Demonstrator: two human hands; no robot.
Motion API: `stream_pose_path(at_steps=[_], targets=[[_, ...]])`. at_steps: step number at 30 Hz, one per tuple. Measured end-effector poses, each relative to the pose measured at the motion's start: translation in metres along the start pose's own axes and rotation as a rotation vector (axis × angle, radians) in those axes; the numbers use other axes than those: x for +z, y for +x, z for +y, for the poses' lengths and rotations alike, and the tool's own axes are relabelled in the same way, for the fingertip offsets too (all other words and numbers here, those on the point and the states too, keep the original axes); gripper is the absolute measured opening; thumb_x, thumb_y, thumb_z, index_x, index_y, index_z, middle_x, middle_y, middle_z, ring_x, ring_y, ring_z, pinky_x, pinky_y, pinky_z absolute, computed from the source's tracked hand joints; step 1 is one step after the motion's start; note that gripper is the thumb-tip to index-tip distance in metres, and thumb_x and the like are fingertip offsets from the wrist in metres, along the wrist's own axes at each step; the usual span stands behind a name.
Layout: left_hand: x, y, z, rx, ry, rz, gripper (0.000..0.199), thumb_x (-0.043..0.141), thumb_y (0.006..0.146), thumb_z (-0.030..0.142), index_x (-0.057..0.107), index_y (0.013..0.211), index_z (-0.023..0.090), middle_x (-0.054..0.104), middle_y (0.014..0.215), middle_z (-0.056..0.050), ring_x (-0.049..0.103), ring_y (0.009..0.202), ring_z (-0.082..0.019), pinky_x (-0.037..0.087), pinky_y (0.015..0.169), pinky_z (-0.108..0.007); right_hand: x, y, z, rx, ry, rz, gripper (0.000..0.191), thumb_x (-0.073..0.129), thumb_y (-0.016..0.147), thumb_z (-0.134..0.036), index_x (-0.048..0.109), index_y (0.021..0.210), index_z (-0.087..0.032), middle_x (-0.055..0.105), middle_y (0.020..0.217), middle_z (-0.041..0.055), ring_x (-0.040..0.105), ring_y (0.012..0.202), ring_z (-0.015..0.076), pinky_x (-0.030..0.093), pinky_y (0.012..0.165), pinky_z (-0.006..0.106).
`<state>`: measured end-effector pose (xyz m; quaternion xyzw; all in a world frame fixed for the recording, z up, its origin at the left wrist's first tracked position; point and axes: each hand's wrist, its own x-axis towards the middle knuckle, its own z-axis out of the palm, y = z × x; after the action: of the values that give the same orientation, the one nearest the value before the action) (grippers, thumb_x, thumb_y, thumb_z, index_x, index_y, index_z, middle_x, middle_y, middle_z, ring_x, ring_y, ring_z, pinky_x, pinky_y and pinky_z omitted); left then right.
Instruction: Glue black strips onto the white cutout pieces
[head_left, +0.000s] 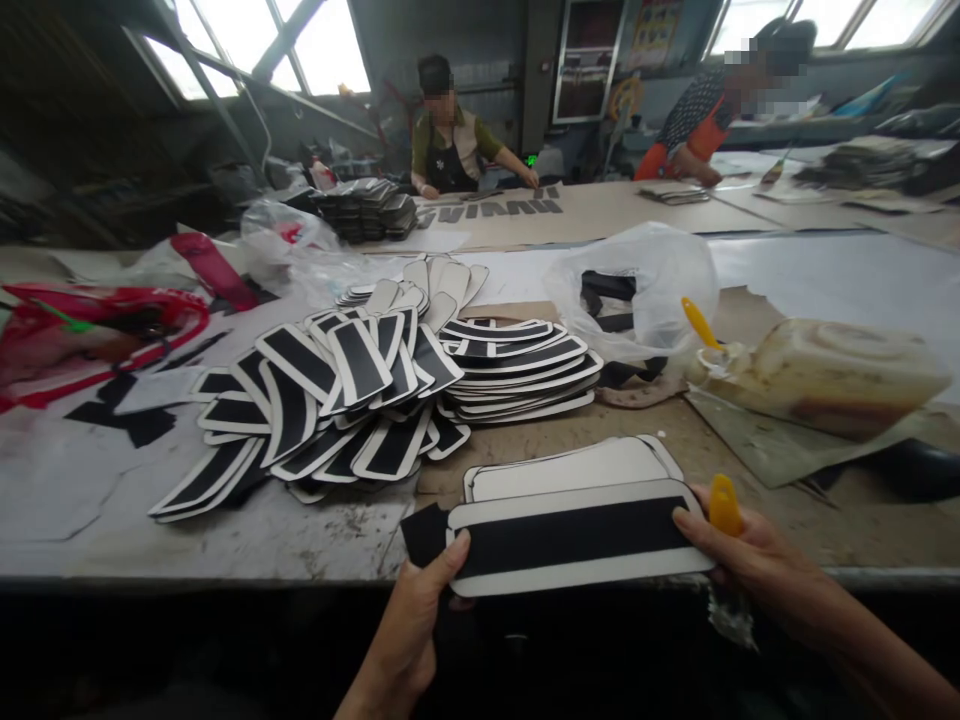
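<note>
At the far left, a red bag (45, 360) lies open on the table (60, 545), with dark content that I cannot make out. Beside it are black scraps (135, 410). From here toward the middle, a strip of the table surface shows between the front edge and the pile (296, 365) of striped pieces. The pile is spread like a fan and blocks the way to the far side; a clear bag (289, 240) lies behind it.

At the middle front, the left hand (412, 610) pinches the left end of a panel (570, 540), white with a black stripe. The panel is held level over the front edge, and a stack (562, 475) of white pieces lies just behind it. The right hand (750, 550) pinches the panel's right end and also holds a yellow handle (724, 505).

Behind the stack, a second clear bag (675, 270) holds black pieces (607, 285). To the right, a cloudy jug (862, 375) lies on its side on a board (765, 450), with brown matter inside and another yellow handle (699, 322) at its mouth. These narrow the room beyond the right hand.
</note>
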<state>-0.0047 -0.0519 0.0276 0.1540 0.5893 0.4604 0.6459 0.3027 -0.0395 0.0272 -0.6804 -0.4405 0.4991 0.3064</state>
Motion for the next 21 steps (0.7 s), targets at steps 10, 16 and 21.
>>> stream_pose_path(at_steps=[10,16,21], targets=[[0.005,0.0,0.001,0.019,-0.036,0.051,0.038,0.078,0.061,0.038,0.061,0.085,0.015,0.057,0.062,0.001,0.049,0.048,-0.011,0.036,0.04,-0.019,0.009,-0.007,-0.001,-0.016,0.111,-0.086,0.042,0.062,0.074,-0.055,0.056,0.092,-0.018,0.044,0.059,-0.0045,0.037,0.048,0.0089,0.032,0.042,0.02],[0.01,0.004,0.003,0.084,0.158,0.152,0.049,0.08,0.054,0.039,0.059,0.091,0.015,0.061,0.073,-0.001,0.054,0.057,-0.013,0.041,0.042,-0.018,0.011,0.001,-0.005,-0.047,0.037,-0.083,0.042,0.056,0.076,-0.06,0.05,0.078,-0.018,0.041,0.052,-0.0071,0.034,0.042,0.0068,0.028,0.039,0.019],[0.013,0.005,0.006,0.097,0.218,0.228,0.049,0.079,0.053,0.038,0.06,0.093,0.017,0.063,0.081,-0.003,0.059,0.069,-0.019,0.049,0.049,-0.024,0.015,0.004,-0.003,0.019,0.11,-0.089,0.041,0.057,0.077,-0.058,0.044,0.074,-0.02,0.038,0.043,-0.0094,0.029,0.037,0.0054,0.019,0.037,0.018]])
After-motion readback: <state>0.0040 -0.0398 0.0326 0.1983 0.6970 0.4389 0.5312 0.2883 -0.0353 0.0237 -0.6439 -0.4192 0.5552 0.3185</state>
